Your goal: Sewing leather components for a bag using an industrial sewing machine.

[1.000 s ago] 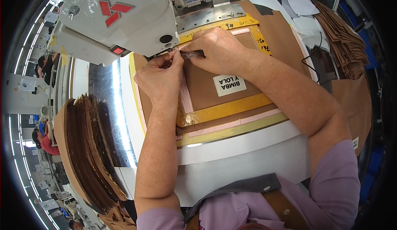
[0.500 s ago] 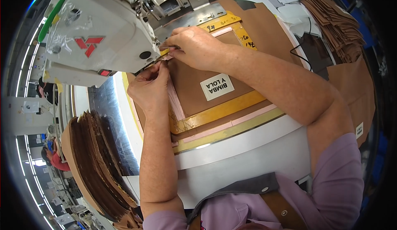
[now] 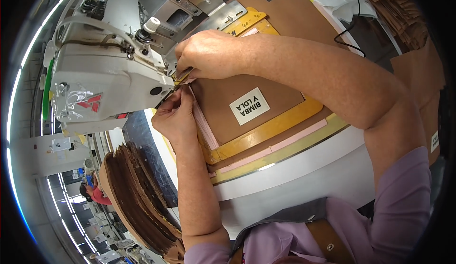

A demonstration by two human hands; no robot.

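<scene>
Both hands meet at the needle area of a white sewing machine (image 3: 95, 86). My left hand (image 3: 176, 114) is closed in a pinch at the left edge of a brown panel (image 3: 228, 93); what lies between its fingertips is too small to make out. Bent over from the far side, my right hand (image 3: 206, 55) has its fingers around a thin dark tool (image 3: 184, 76), whose kind I cannot tell. A yellow template frame (image 3: 266, 133) surrounds the panel, and pink strips (image 3: 203, 116) run along its inner left side. On the panel lies a white printed label (image 3: 250, 106).
At the lower left stands a thick stack of brown pieces (image 3: 137, 202). More brown pieces (image 3: 396, 7) are piled at the far right, near a black cable (image 3: 349, 33). A metal bracket (image 3: 228, 14) reaches over the frame's far edge. Another person (image 3: 97, 194) sits in the background.
The whole view has shifted and tilted, showing more of the machine's top. Both hands stay close together by the needle area; the right hand's fingers have curled further down.
</scene>
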